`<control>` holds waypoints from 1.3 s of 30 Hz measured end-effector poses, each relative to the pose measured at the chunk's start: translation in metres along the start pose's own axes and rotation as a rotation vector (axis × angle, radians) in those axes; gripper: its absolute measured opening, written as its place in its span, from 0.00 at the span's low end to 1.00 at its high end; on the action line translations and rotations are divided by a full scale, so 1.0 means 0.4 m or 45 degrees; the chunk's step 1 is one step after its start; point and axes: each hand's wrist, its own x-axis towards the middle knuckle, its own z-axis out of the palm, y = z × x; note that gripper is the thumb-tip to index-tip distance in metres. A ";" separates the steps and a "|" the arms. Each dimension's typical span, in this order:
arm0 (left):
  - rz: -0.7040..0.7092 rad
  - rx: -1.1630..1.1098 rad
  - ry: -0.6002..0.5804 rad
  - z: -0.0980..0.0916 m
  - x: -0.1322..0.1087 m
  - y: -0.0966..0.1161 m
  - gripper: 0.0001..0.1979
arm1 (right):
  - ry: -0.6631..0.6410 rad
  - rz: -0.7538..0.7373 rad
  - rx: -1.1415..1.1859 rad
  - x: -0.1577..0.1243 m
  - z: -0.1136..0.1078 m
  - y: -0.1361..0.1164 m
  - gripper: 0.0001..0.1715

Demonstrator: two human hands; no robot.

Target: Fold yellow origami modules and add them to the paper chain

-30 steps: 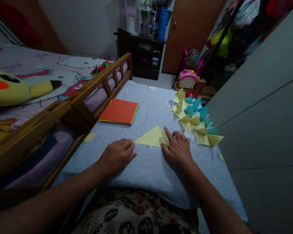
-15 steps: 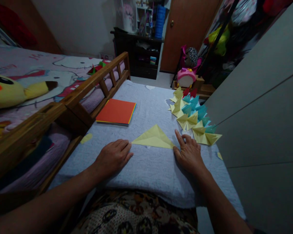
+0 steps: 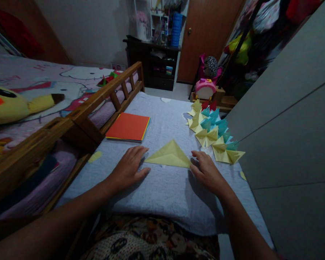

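Observation:
A sheet of pale yellow paper (image 3: 169, 155), folded into a wide triangle with creases, lies on the cloth-covered surface (image 3: 162, 191), its peak pointing away from me. At its left corner is my left hand (image 3: 131, 164), thumb and fingers apart and nothing held. My right hand (image 3: 206, 168) is by the right corner, also with thumb and fingers parted; whether it touches the paper I cannot tell. Further right stand several folded yellow paper pieces (image 3: 206, 135), with teal folded pieces (image 3: 213, 119) beside them and red ones (image 3: 209, 105) behind.
A stack of coloured paper (image 3: 128, 126), orange-red on top, lies at the left by a wooden rail (image 3: 108, 88). Beyond the rail is a bed with a yellow plush toy (image 3: 11, 104). A grey panel (image 3: 292, 144) borders the right side. A dark cabinet (image 3: 151, 65) stands at the back.
My left hand has opened, its thumb spreading from the fingers. My right hand has shifted slightly left and its stretched index finger has bent. The paper has stayed nearly in place.

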 end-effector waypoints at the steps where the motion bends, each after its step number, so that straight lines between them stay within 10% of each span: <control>1: -0.002 -0.026 -0.017 0.007 0.011 0.001 0.26 | -0.018 -0.012 -0.002 0.010 0.003 -0.009 0.23; 8: -0.069 -0.309 -0.033 0.005 0.066 0.019 0.04 | 0.013 -0.016 0.216 0.058 0.011 -0.042 0.06; 19: -0.157 -1.037 0.123 -0.145 0.139 0.061 0.14 | 0.151 0.262 1.319 0.076 -0.092 -0.078 0.19; 25: -0.112 -1.345 -0.099 -0.162 0.143 0.085 0.45 | 0.094 0.340 1.545 0.089 -0.084 -0.084 0.19; 29: -0.347 -1.426 0.021 -0.109 0.152 0.084 0.38 | 0.046 0.428 1.379 0.106 -0.052 -0.064 0.21; 34: -0.506 -1.462 -0.035 0.000 0.170 0.037 0.20 | 0.525 0.083 0.492 0.120 0.001 -0.054 0.23; 39: -0.588 -1.400 -0.096 0.037 0.172 0.007 0.22 | 0.335 -0.238 0.046 0.104 0.061 -0.084 0.22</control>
